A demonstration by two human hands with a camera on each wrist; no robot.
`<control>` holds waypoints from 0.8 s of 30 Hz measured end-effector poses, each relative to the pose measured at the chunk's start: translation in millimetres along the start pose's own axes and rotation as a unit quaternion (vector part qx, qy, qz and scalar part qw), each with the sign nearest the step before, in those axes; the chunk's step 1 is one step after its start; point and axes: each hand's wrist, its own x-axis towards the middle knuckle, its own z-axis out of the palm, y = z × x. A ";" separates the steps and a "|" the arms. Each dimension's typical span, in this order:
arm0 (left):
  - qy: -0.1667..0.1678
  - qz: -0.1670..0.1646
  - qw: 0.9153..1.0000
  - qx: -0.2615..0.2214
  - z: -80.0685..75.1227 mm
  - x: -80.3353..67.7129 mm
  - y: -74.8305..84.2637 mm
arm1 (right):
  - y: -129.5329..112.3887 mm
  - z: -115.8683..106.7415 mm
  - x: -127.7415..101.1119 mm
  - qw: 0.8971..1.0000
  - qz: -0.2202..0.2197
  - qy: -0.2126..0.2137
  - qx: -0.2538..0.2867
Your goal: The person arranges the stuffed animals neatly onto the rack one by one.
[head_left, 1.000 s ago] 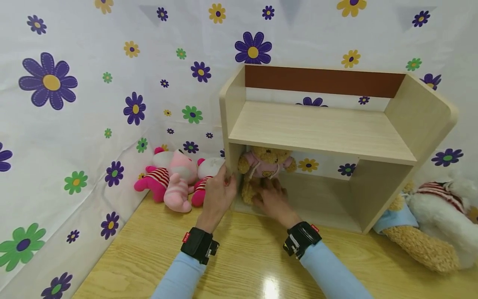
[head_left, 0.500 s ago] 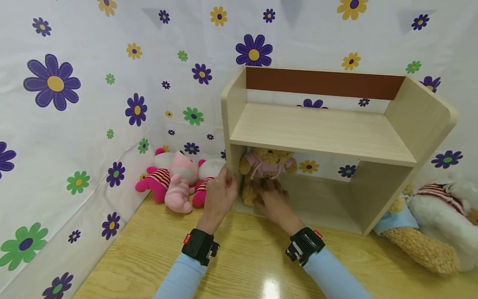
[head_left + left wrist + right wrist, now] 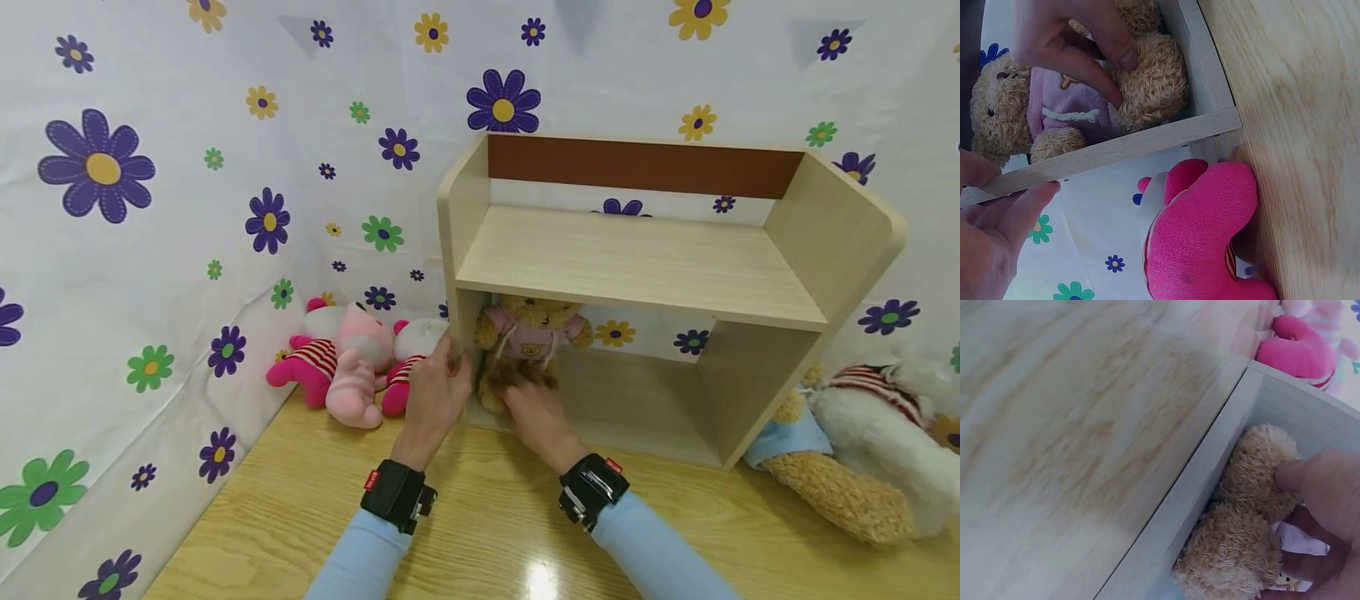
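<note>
A teddy bear (image 3: 530,332) in a pink hoodie sits at the left end of the shelf's lower compartment, its back to the rear. My right hand (image 3: 532,408) holds one of its curly legs (image 3: 1260,465), the thumb on the leg and the fingers between the two legs. The left hand (image 3: 435,392) pinches the front edge of the left side panel (image 3: 1116,152) of the wooden shelf (image 3: 637,258), thumb inside and fingers outside. The top of the bear's head is hidden by the upper board in the head view.
Left of the shelf, pink and white plush toys (image 3: 356,387) lean against the flowered backdrop (image 3: 300,125). A brown bear in blue (image 3: 825,483) and a white plush (image 3: 885,433) lie at its right. All stand on a wooden table (image 3: 480,533).
My right hand has shifted slightly left on the bear's legs. The left hand keeps its hold on the side panel, and the bear stays in the same corner.
</note>
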 end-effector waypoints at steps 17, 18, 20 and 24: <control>0.019 0.018 1.000 0.007 5.1 -2.4 -1.4 | 4.0 14.2 12.2 0.999 0.050 0.012 0.011; 0.021 0.019 1.000 0.006 4.8 -2.8 -1.7 | 3.6 14.3 12.4 0.999 0.050 0.009 0.013; 0.022 0.019 1.000 0.003 4.2 -3.5 -2.4 | 2.7 14.3 12.8 0.999 0.051 0.005 0.015; 0.021 0.021 1.000 -0.001 2.0 -3.6 -3.7 | 0.6 13.7 13.8 0.998 0.055 0.006 0.018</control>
